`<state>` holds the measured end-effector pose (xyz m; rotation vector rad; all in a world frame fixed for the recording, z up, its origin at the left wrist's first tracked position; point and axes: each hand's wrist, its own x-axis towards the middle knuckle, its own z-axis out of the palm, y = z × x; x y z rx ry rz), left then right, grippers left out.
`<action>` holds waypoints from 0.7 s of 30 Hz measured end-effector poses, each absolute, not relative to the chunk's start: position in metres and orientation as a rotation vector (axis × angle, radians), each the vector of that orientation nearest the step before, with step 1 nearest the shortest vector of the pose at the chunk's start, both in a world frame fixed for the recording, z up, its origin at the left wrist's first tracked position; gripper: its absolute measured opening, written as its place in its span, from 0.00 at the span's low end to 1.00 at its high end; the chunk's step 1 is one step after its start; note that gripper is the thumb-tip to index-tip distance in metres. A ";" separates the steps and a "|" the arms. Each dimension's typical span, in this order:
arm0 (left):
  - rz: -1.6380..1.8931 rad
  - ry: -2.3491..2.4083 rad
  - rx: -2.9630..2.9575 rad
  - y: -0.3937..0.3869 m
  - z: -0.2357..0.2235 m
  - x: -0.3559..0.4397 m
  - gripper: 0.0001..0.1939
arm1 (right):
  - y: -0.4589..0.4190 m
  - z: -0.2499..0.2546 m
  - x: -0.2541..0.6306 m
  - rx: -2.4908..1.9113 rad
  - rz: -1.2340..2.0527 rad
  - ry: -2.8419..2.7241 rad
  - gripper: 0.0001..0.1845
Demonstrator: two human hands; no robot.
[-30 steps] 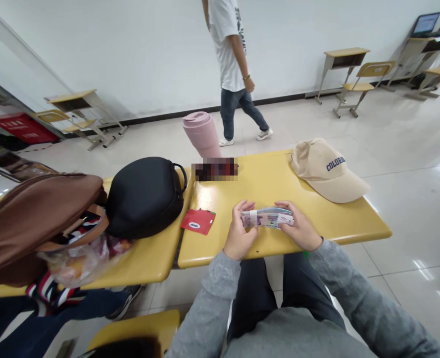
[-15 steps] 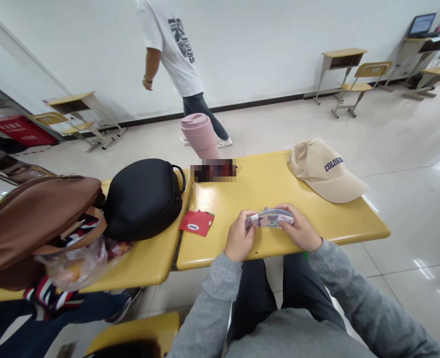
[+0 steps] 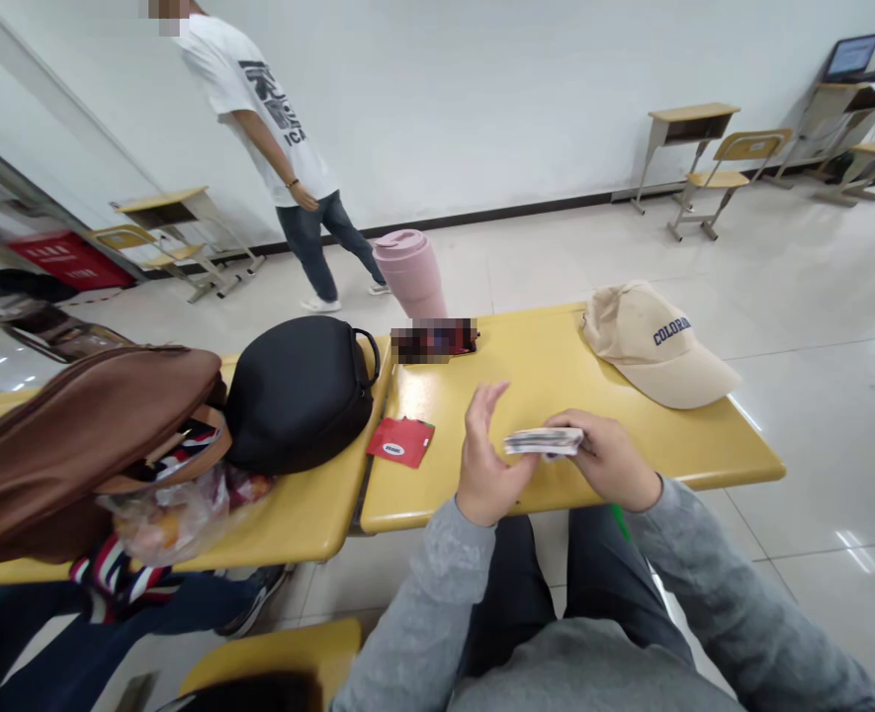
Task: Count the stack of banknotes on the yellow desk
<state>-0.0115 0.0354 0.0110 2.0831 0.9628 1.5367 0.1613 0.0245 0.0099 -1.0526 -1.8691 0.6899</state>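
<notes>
The rounded near edge of my yellow table (image 3: pixel 467 396) runs just in front of my lap, and a narrow seam at left parts it from the adjoining table (image 3: pixel 296 529). Yellow surface extends on the far side of my hands, bounded at far right by a beige cloth cap (image 3: pixel 649 341), its curved brim pointing near and right, and at left by a flat red packet (image 3: pixel 399 442) with a white oval label. A pink tumbler (image 3: pixel 411 272), smooth and tapered, rises at the far left edge; the dark-and-red item just nearer is blurred out. On the adjoining table I note a rounded black case (image 3: pixel 296 396) with a loop handle, a brown bag (image 3: pixel 88 425), and a crinkled transparent plastic bag (image 3: pixel 177 519). A walking person in a white printed T-shirt (image 3: pixel 266 109) is at far left, beyond both tables. The stack of paper slips (image 3: pixel 545 441) sits between my hands over the near part of my table, edge-on, thin and layered. My right hand (image 3: pixel 615 460) grasps its right end between thumb and fingers. My left hand (image 3: pixel 488 460) is released, fingers raised and spread; its thumb lies at the stack's left end, contact uncertain.
</notes>
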 end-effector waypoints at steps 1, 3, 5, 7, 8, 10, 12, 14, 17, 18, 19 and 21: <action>1.430 0.960 1.953 0.036 0.008 -0.008 0.41 | 0.025 0.005 0.158 -0.995 0.833 -1.748 0.09; 1.182 0.924 1.819 0.036 0.003 -0.003 0.32 | 0.027 -0.006 0.152 -0.925 1.016 -1.498 0.13; 1.033 0.951 1.796 0.036 -0.002 0.001 0.23 | 0.029 -0.017 0.146 -0.928 1.059 -1.349 0.15; 0.988 1.074 1.817 0.036 -0.007 0.005 0.22 | 0.031 -0.024 0.141 -0.996 0.985 -1.306 0.16; 0.981 1.151 1.837 0.036 -0.010 0.007 0.22 | 0.031 -0.025 0.140 -1.042 0.927 -1.316 0.16; 1.016 1.280 1.898 0.037 -0.016 0.010 0.23 | 0.030 -0.024 0.137 -1.130 0.800 -1.368 0.14; 1.122 1.338 1.961 0.037 -0.022 0.013 0.23 | 0.027 -0.021 0.135 -1.176 0.672 -1.419 0.12; 1.241 1.357 1.986 0.037 -0.028 0.015 0.21 | 0.024 -0.019 0.132 -1.182 0.581 -1.447 0.11; 1.242 1.392 1.936 0.038 -0.034 0.018 0.20 | 0.023 -0.024 0.126 -1.197 0.574 -1.431 0.12; 1.193 1.412 1.918 0.038 -0.035 0.018 0.20 | 0.024 -0.028 0.125 -1.211 0.597 -1.418 0.13; 1.146 1.428 1.905 0.039 -0.036 0.018 0.21 | 0.025 -0.031 0.124 -1.220 0.623 -1.403 0.14; 1.111 1.433 1.895 0.038 -0.036 0.018 0.21 | 0.027 -0.037 0.123 -1.227 0.655 -1.383 0.14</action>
